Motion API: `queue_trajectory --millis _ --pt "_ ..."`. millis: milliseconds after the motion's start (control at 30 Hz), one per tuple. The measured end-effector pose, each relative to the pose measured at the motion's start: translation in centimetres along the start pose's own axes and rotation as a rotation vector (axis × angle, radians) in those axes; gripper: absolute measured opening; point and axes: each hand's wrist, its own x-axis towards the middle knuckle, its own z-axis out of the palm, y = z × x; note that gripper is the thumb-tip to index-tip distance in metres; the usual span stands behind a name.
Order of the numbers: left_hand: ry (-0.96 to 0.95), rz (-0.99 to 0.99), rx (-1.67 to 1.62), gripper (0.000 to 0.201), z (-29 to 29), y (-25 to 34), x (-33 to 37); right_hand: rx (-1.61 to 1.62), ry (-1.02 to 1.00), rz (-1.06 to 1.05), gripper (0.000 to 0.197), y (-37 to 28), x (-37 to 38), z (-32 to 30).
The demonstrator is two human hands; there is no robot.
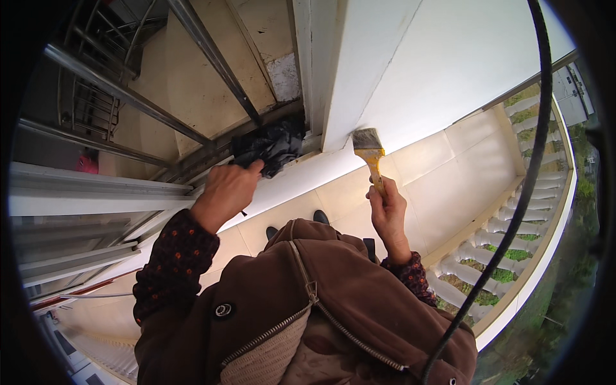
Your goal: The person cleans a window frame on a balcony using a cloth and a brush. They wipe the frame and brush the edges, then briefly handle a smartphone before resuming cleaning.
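Note:
My right hand (pixel 389 217) is closed around the handle of a flat paintbrush (pixel 369 151) with a yellow handle. Its grey bristles point away from me, close to the lower edge of the white wall (pixel 443 70). On the left, my left hand (pixel 224 196) is closed on the near edge of a crumpled black plastic bag (pixel 273 144). The bag rests at the corner of the window sill, beside the white frame. Whatever the bag may contain is hidden.
Metal bars (pixel 122 93) cross the window opening at the left, next to a white sliding sash (pixel 96 192). A balcony balustrade (pixel 494 256) curves along the right. A black cable (pixel 523 199) hangs down the right side. Pale floor tiles (pixel 443 163) lie below.

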Motion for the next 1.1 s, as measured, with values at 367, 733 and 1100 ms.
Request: queue_trajectory --millis 367,733,1100 --pt "0.283 0.093 -0.367 0.029 0.9 1.1 -0.1 0.015 -0.02 0.069 0.019 -1.0 0.1 -0.4" --pt "0.377 -0.137 -0.442 0.026 1.8 -1.1 -0.9 0.368 -0.008 0.193 0.009 -2.5 0.2 -0.9" --pt "0.131 0.189 -0.915 0.019 0.7 6.4 -1.5 0.686 -0.435 0.229 0.027 -7.6 -1.4 6.5"
